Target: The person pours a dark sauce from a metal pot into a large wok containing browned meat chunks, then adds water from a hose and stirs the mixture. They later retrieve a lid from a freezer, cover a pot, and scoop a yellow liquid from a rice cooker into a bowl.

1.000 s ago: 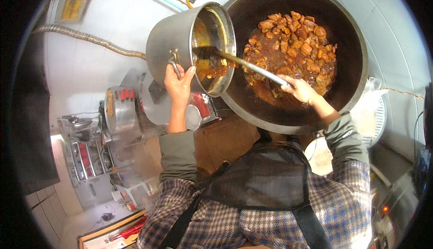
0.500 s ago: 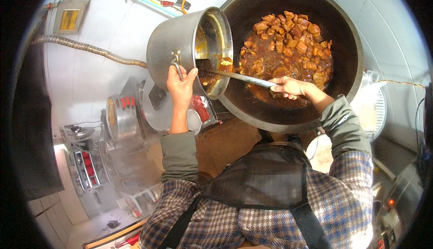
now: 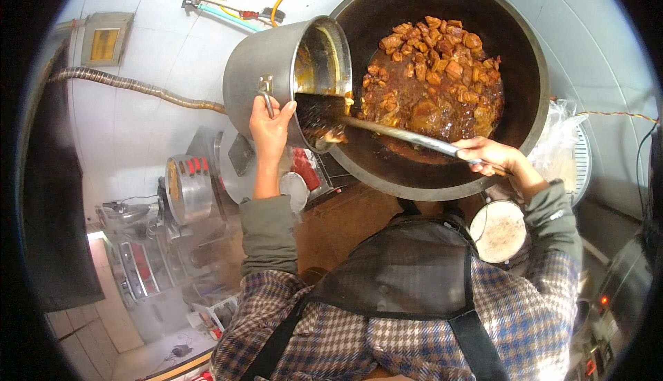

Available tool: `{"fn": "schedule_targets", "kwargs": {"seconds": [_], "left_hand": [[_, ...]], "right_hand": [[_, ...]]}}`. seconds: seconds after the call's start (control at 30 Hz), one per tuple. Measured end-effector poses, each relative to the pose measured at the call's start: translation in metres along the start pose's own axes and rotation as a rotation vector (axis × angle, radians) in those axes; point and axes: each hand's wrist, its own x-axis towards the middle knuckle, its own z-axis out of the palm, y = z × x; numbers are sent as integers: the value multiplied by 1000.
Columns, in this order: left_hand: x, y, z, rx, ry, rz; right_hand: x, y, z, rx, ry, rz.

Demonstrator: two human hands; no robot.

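the metal pot (image 3: 252, 60) is tipped on its side at the left edge of the wok (image 3: 521, 77), mouth facing right; its rim overlaps the wok's rim in this view, and whether the two touch i cannot tell. the left hand (image 3: 271, 131) has its fingers curled round the side handle (image 3: 266, 88) of the pot, thumb up. the right hand (image 3: 489, 154), over the wok's near right edge, has its fingers wrapped tightly around the shaft of the spatula (image 3: 414, 137). the shaft crosses the near left part of the wok to a dark, wide blade (image 3: 319, 113) in the pot's mouth.

meat chunks (image 3: 442, 56) heap toward the far side of the wok's bottom, brown sauce (image 3: 390, 108) spreading nearer. bare dark wall leaves room between the food and the wok's right edge. a pale wall (image 3: 594, 56) stands close beyond that edge, and a ribbed hose (image 3: 152, 90) reaches the pot's left side in view.

counted: two hands, one pot, one spatula, one wok, one hose, one round pale disc (image 3: 498, 231) below the wok's near edge, one clear plastic bag (image 3: 554, 132) by its right edge. the chunks overlap too much to count.
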Motion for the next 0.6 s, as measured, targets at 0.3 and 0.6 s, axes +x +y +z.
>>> {"fn": "schedule_targets", "kwargs": {"seconds": [0.3,0.6], "left_hand": [[-2,-5,-11,66,70,13],[-4,-18,-12,-27,114,-66]], "right_hand": [[-40,28,-3,-1483,855,-344],[86,-27,-7,-1588,876,-365]]}}
